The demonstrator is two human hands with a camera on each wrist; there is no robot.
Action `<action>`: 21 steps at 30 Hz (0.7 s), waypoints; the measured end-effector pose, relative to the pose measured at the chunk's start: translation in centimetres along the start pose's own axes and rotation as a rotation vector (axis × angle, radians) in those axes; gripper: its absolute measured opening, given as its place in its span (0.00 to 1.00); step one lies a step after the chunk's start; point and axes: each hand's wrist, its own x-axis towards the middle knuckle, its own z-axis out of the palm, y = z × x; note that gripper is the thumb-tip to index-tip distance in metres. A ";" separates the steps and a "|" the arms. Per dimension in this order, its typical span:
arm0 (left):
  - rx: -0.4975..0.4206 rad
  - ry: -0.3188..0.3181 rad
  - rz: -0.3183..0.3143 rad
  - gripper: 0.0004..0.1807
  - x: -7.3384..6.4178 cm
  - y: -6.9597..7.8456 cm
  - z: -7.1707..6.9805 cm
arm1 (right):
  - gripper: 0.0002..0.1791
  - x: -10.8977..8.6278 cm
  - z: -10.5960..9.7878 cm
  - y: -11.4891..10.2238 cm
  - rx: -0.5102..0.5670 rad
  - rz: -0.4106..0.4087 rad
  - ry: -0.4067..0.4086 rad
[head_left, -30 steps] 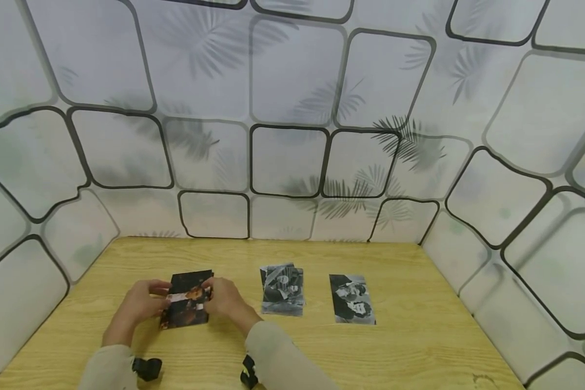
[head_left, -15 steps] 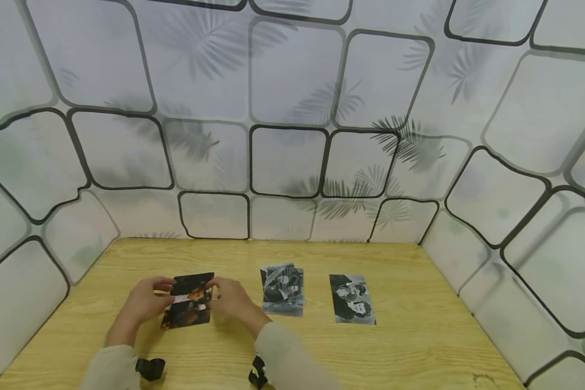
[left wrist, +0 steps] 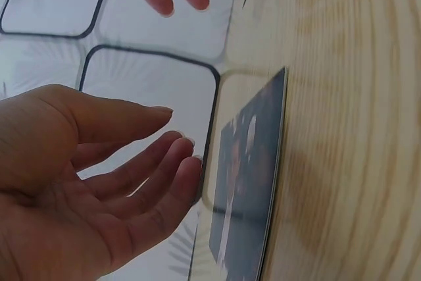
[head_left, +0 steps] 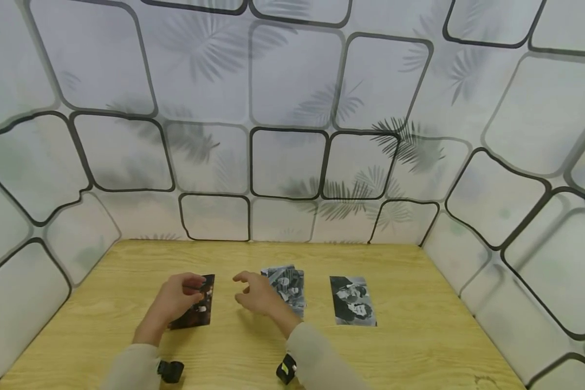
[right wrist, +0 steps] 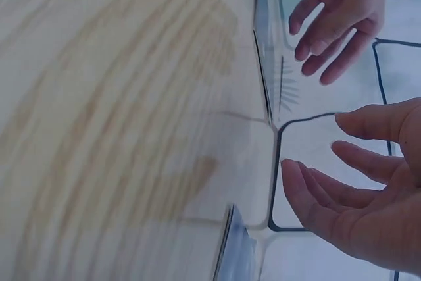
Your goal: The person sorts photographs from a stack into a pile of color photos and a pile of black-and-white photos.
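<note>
A dark colour photo stack (head_left: pixel 206 306) lies at the left of the table, partly covered in the head view by my left hand (head_left: pixel 177 297). That hand hovers over the photos with loosely bent fingers and holds nothing; the left wrist view shows a gap between its fingers and the dark photo (left wrist: pixel 253 176). My right hand (head_left: pixel 257 294) is above the table between the dark photos and a pile of black-and-white photos (head_left: pixel 288 285), whose left part it hides. Its fingers (right wrist: pixel 316 195) are relaxed, with nothing between them.
A single black-and-white photo (head_left: pixel 353 301) of two people lies to the right of the pile. The wooden table (head_left: pixel 409 346) is bordered by a patterned cloth wall (head_left: pixel 287 162) at the back and sides. A black strap device (head_left: pixel 170 371) sits on the left wrist.
Both hands have come off the edges of the dark photo stack. The right hand has moved right towards the pile; the left has shifted right over the dark photos, which stay on the table.
</note>
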 end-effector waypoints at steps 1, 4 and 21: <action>-0.007 -0.008 0.003 0.20 0.0 0.2 0.3 | 0.24 -0.2 -0.3 0.2 0.001 0.004 0.008; -0.022 -0.029 0.026 0.20 0.1 0.6 1.2 | 0.24 -0.7 -1.3 0.9 -0.020 0.006 0.033; -0.086 -0.060 0.042 0.18 2.3 4.6 7.0 | 0.22 -2.7 -7.4 6.7 0.010 0.095 0.201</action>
